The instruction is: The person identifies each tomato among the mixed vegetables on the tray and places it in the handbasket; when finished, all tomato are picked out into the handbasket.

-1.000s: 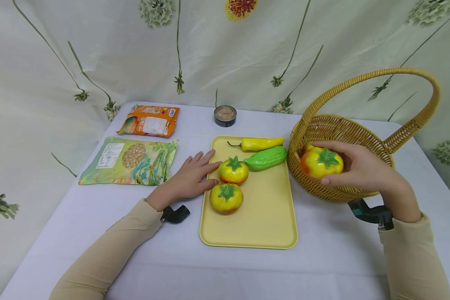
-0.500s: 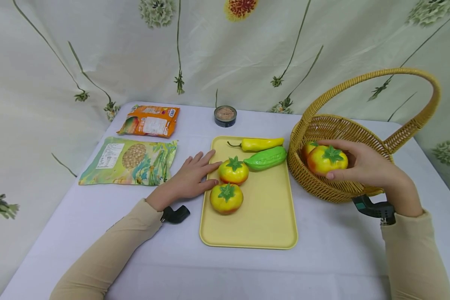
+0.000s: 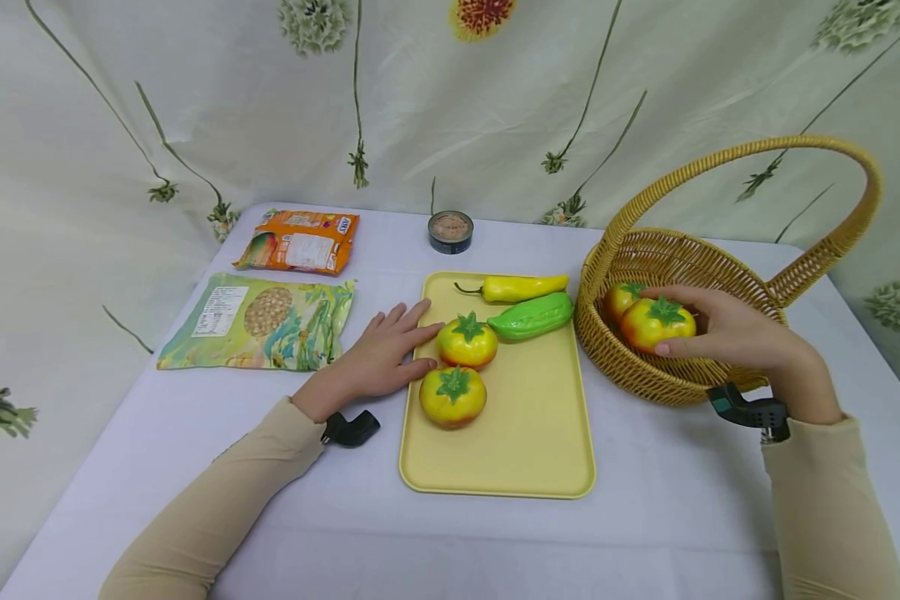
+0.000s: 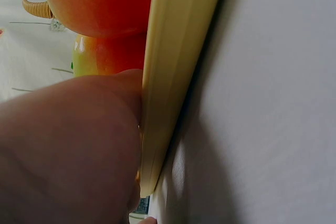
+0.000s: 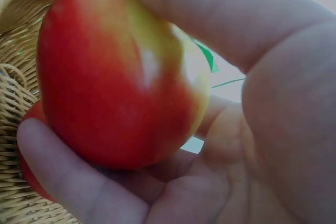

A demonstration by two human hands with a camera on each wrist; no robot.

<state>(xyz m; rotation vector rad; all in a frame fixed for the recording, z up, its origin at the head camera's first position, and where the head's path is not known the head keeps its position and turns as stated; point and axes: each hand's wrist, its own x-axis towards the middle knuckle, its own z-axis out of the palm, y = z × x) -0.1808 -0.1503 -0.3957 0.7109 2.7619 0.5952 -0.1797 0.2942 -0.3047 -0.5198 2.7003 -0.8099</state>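
Note:
My right hand (image 3: 720,332) grips a yellow-red toy tomato (image 3: 654,327) with a green leafy top, inside the wicker basket (image 3: 645,379). In the right wrist view the thumb and fingers curl round this tomato (image 5: 115,77), and red shows of another one behind it. That second tomato (image 3: 619,298) sits in the basket beside the held one. My left hand (image 3: 378,354) rests with spread fingers on the left edge of the yellow tray (image 3: 525,450). Close to its fingertips, two tomatoes stand on the tray, a rear one (image 3: 468,343) and a front one (image 3: 453,400).
A yellow pepper (image 3: 521,289) and a green bumpy gourd-like vegetable (image 3: 532,317) lie at the tray's far end. Behind stands a small round tin (image 3: 450,232). To the left lie an orange packet (image 3: 300,242) and a green bag (image 3: 258,325). The basket's tall handle (image 3: 750,150) arches upward.
My right hand has moved slightly right and lower into the basket with the tomato, uncovering more of the second tomato. The left hand has stayed in place.

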